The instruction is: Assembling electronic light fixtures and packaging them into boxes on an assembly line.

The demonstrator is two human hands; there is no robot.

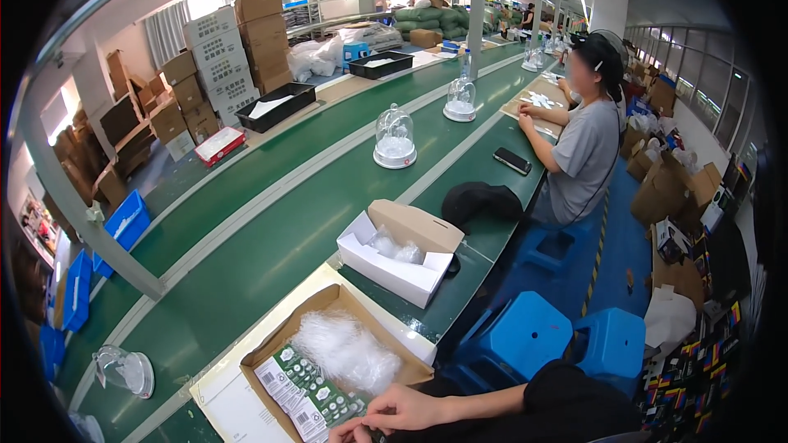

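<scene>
My right hand (408, 408) reaches in at the lower edge, fingers curled inward and pressed together against my left hand (351, 431). Only the fingers of the left hand show, bent, with the rest cut off by the frame. Whatever lies between the fingers is too hidden to name. Both hands are at the near edge of a shallow cardboard tray (256, 354). In it lie a loose heap of thin clear plastic strands (349, 349) and several green-and-white printed labels (305, 377). The tray rests on a pale board (220, 398).
Beyond the tray stands an open white box (390, 272) holding clear plastic-wrapped pieces. A dark cap (482, 203) and a phone (512, 161) lie further along. Clear domes (395, 138) on white bases stand on the green conveyor belt (246, 258). Blue stools (525, 332) and a seated co-worker (579, 143) are right.
</scene>
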